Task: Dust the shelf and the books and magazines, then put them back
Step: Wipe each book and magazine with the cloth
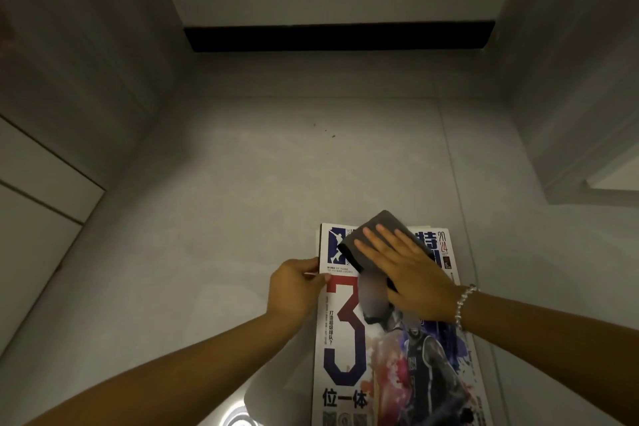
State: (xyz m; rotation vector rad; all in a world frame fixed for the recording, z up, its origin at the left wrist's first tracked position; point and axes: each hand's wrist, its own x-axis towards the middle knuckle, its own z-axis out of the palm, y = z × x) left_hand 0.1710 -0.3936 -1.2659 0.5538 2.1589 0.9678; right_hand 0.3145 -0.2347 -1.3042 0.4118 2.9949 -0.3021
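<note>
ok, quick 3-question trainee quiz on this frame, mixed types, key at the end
1. True or false: the right hand presses the cloth flat on the magazine.
2. The left hand is: A) holding the cloth B) pinching the magazine's left edge C) idle on the floor.
3. Fill in: the bracelet is on the ___ wrist.

Key: 1 true. 2 B. 3 right.
</note>
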